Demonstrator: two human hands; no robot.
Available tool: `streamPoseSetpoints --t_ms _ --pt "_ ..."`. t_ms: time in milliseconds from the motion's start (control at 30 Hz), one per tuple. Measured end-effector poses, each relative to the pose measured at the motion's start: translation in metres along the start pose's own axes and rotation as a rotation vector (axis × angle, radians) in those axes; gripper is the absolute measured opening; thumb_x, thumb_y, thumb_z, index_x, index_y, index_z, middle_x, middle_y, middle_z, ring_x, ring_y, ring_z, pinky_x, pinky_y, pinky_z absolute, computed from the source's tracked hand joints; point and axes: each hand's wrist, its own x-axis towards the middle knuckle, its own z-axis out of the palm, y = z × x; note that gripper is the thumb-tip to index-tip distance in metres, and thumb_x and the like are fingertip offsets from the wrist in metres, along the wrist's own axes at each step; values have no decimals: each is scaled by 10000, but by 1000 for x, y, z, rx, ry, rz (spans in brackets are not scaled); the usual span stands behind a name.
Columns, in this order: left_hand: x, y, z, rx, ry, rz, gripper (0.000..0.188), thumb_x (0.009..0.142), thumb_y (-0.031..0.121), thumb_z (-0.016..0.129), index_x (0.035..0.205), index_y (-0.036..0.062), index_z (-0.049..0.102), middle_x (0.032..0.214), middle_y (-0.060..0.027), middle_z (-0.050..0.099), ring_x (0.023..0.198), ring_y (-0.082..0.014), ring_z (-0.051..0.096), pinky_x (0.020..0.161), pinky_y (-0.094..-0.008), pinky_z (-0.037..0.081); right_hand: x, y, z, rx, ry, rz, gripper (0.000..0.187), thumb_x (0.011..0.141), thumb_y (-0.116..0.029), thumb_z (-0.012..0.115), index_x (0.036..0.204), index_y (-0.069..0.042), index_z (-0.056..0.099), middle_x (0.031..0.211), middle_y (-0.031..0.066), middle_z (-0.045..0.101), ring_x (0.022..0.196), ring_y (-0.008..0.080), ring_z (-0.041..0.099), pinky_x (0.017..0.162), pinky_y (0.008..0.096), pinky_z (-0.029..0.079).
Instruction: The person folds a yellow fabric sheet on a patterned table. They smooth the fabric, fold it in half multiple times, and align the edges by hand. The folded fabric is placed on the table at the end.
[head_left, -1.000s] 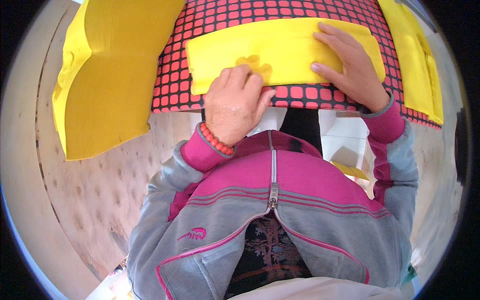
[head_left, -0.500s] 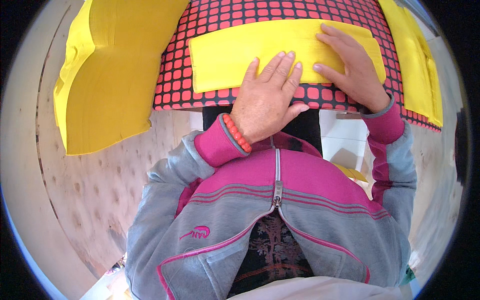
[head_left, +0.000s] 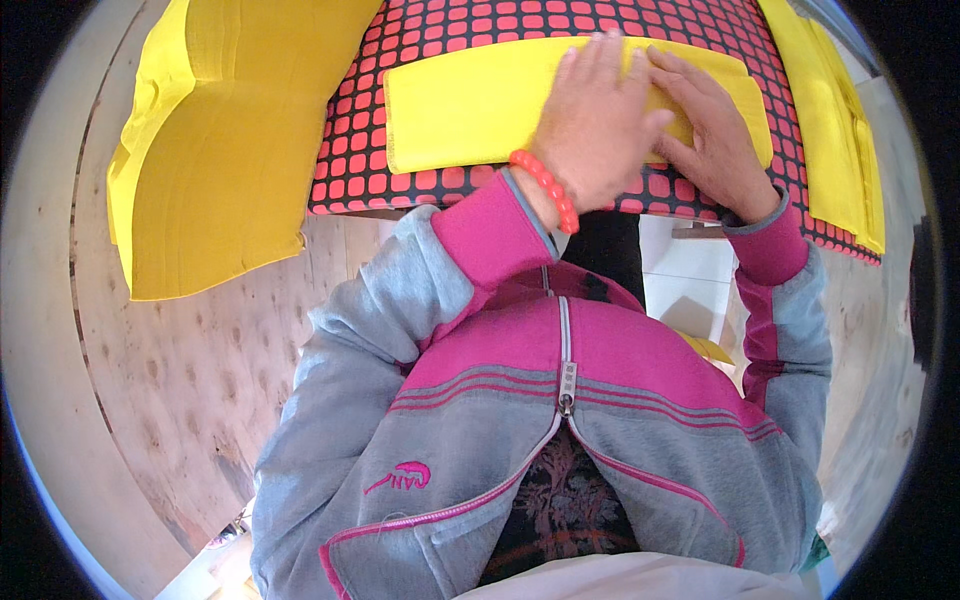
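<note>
A folded strip of yellow cloth (head_left: 460, 110) lies flat across a red-and-black checked cover (head_left: 350, 165) in front of me. My left hand (head_left: 597, 125), with a red bead bracelet at the wrist, rests on the cloth right of its middle, fingers stretched out and pointing away from me. Close beside it, my right hand (head_left: 712, 140) lies on the right part of the cloth with its fingers spread and slightly bent. The left hand's thumb comes near the right hand and hides part of the cloth between them. Neither hand grips anything.
At the left, a large yellow cloth (head_left: 215, 180) hangs over the edge of the covered surface. More folded yellow cloth (head_left: 830, 140) is stacked along the right edge. Pale wooden boards (head_left: 180, 400) stand at the left, and light tiles (head_left: 685, 265) show below.
My left hand has slid to the right and slightly away from me over the cloth, ending beside the right hand. The right hand has barely moved.
</note>
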Motion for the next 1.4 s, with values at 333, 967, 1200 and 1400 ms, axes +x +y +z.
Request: streamPoseSetpoints --t_ms 333,967,1200,1400 --pt "-28 -41 -21 283 -195 -89 736 992 511 544 1505 -4 433 1566 -278 386 1477 -414 350 1185 -571 270 -5 3 -1 39 -15 21 500 927 -235 713 1375 -49 593 1490 171 535 1390 351 485 1162 436 364" --pt "-71 -64 -66 370 -256 -191 823 996 554 518 1540 -43 361 1612 -260 334 1509 -391 298 1216 -552 213 -8 12 -3 -404 86 23 386 1028 -158 537 1391 -34 571 1468 194 543 1396 355 476 1168 456 359" --pt "-68 -64 -66 379 -273 -185 789 1011 525 512 1531 -52 370 1602 -272 343 1497 -396 317 1202 -561 231 41 -80 65 -59 164 -18 336 964 -273 575 1163 -40 712 1423 176 577 1377 343 494 1116 534 384" --pt "-72 -66 -65 412 -258 -175 776 1011 504 535 1531 -48 372 1599 -274 348 1492 -397 329 1204 -555 236 4 -16 32 -383 42 -46 318 993 -279 544 1160 -82 729 1428 145 581 1395 363 474 1116 540 385"
